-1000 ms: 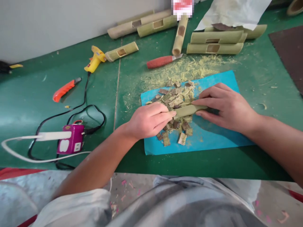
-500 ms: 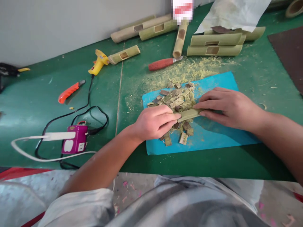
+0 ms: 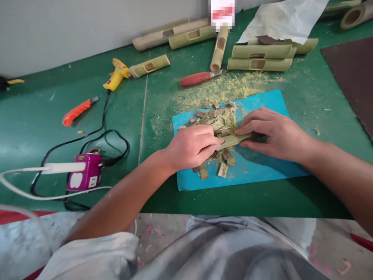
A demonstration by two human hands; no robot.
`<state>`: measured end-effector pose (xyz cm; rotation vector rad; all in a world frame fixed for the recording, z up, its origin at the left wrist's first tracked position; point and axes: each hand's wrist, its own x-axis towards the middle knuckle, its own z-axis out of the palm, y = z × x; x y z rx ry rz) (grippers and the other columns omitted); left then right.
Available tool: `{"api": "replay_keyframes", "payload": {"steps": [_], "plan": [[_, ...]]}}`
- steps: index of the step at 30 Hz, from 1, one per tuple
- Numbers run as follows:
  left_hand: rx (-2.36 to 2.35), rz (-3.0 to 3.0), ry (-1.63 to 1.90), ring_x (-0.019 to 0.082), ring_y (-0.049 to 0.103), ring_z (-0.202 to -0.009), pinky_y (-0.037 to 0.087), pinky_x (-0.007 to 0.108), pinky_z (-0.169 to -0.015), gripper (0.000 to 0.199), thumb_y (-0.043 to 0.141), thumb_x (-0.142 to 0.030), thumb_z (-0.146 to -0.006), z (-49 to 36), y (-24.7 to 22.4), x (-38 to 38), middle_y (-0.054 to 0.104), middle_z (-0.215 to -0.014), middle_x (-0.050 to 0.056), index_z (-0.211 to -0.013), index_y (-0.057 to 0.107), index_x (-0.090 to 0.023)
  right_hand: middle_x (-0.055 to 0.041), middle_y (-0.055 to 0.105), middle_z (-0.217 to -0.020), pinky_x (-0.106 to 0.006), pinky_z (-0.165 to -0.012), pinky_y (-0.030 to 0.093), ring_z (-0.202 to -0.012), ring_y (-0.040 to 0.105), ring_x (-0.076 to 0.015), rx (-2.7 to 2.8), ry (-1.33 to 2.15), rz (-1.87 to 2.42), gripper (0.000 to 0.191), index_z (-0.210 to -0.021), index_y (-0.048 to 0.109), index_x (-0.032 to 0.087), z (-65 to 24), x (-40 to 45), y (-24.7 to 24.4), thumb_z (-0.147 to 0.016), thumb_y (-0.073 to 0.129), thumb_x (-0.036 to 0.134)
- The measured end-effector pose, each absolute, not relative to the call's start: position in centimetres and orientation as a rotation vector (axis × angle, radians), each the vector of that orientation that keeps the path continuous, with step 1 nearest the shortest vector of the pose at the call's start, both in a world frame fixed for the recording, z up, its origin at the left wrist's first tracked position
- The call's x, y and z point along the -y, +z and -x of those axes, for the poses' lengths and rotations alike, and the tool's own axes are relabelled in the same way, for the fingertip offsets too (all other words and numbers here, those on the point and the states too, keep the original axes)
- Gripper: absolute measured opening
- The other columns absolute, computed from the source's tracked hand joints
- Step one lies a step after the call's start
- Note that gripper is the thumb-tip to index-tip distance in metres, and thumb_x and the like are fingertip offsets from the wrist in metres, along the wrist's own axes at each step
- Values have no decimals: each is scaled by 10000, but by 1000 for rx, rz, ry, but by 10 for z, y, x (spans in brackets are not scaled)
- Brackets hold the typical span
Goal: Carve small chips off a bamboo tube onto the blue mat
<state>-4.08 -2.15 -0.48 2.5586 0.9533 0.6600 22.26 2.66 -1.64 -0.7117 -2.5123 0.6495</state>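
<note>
Between my two hands is a pale green bamboo piece [image 3: 232, 140], lying slightly slanted over a blue sheet [image 3: 271, 171]. My left hand [image 3: 194, 147] pinches its left end, fingers pressed together. The right end is gripped by my right hand [image 3: 266, 132], thumb below and fingers above; that end is partly hidden under the fingers. Beneath and around the bamboo is a heap of brown and green chips and shavings [image 3: 218, 120]. Just beyond the sheet lies a red-handled knife [image 3: 195, 79], its blade pointing right.
Several bamboo tubes [image 3: 260, 64] with cut openings lie along the back, some under white paper [image 3: 285, 19]. At left are a yellow glue gun [image 3: 116, 76], an orange utility knife [image 3: 77, 112] and a purple power adapter [image 3: 84, 171] with cords. A brown mat [image 3: 349, 70] lies at right.
The right hand's fingertips have slid a little left along the bamboo piece, covering more of it. Both hands keep their grip. The whole view has shifted slightly.
</note>
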Motion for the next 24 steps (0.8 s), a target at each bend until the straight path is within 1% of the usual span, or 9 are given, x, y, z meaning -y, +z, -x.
{"api": "replay_keyframes", "payload": {"steps": [9, 14, 21, 24], "plan": [[-898, -2590, 678, 130, 609, -746, 486, 250, -673, 209, 514, -204, -965, 44, -6, 21, 652, -836, 59, -1029, 701, -136, -48, 659, -983, -386, -795, 478, -925, 607, -233, 2503, 688, 720, 146, -972, 676, 272, -223, -27, -16, -840, 622, 299], [-906, -2623, 703, 123, 591, -719, 464, 244, -649, 208, 505, -200, -971, 40, -6, 22, 643, -816, 55, -1010, 698, -134, -46, 659, -976, -382, -794, 474, -920, 605, -226, 2515, 668, 724, 137, -955, 677, 265, -222, -26, -15, -836, 610, 269], [-927, -2826, 674, 126, 586, -708, 446, 241, -612, 207, 488, -198, -976, 40, -6, 28, 637, -789, 36, -1057, 673, -149, -45, 663, -978, -378, -782, 478, -921, 604, -226, 2496, 699, 722, 153, -968, 688, 273, -223, -28, -16, -831, 622, 286], [-966, -2932, 663, 127, 572, -686, 428, 247, -585, 195, 486, -202, -974, 37, -4, 30, 633, -775, 31, -986, 675, -157, -42, 666, -983, -390, -787, 473, -921, 604, -235, 2494, 712, 733, 157, -971, 693, 293, -223, -28, -16, -830, 625, 306]]}}
